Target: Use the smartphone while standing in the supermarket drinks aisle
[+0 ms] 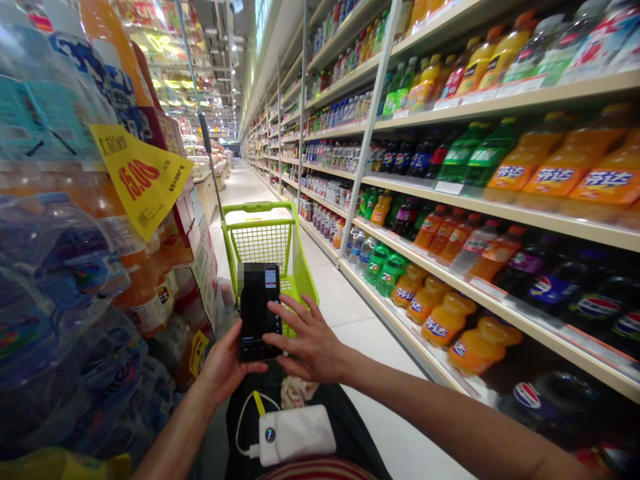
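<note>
Presently, rounded plastic bottles [447, 319] contain orange drink; left hand [225, 360] grasps slab-like phone [259, 313]; right hand [315, 341], unclenched, spreads over its screen [254, 303].

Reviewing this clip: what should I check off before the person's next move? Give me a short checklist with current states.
1. Left hand supporting the phone: ok, it grips the left side and lower corner.
2. Right hand touching the screen: cannot tell; it overlaps the right side.
3. Phone display readable: not ok, mostly dark with tiny text.
4. Cable joined to the white power bank: ok, at its left end.
5. A hand on the green cart: not ok, both are at the phone.
</note>
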`<state>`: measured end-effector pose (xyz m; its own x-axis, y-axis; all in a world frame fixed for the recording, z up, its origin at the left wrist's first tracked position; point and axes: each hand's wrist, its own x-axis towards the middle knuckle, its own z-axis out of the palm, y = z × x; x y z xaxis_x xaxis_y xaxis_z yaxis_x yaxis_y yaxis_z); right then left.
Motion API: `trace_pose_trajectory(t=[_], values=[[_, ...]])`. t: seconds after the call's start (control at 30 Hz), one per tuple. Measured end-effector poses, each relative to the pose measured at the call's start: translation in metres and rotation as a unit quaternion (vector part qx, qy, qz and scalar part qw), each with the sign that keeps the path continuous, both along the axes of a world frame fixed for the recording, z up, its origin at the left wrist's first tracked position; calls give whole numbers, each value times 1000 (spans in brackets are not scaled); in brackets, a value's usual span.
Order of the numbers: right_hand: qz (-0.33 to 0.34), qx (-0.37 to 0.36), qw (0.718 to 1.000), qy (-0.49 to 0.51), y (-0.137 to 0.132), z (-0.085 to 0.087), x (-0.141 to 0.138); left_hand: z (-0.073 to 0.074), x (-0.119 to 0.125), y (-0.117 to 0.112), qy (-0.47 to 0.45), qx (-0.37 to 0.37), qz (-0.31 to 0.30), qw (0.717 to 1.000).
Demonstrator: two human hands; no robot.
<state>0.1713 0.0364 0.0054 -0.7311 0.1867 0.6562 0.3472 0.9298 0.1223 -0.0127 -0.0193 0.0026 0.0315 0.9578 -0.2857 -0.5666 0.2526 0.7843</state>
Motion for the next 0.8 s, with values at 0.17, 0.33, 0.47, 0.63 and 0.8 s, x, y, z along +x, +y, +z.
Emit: trace_pose_trajectory(t=[0.17, 0.33, 0.47, 0.63, 0.8], values=[[0, 0, 1000, -21, 2, 0, 2, 3, 2, 0, -7, -4, 2, 1000], [8, -8, 999, -41, 0, 0, 0, 0, 0, 1, -28, -1, 3, 1000], [20, -14, 998, -61, -3, -1, -4, -2, 0, 4, -38, -7, 4, 999], [34, -15, 997, -64, -5, -4, -9, -2, 0, 4, -26, -8, 6, 1000], [36, -12, 997, -66, -7, -6, -11, -1, 2, 2, -4, -14, 15, 1000]])
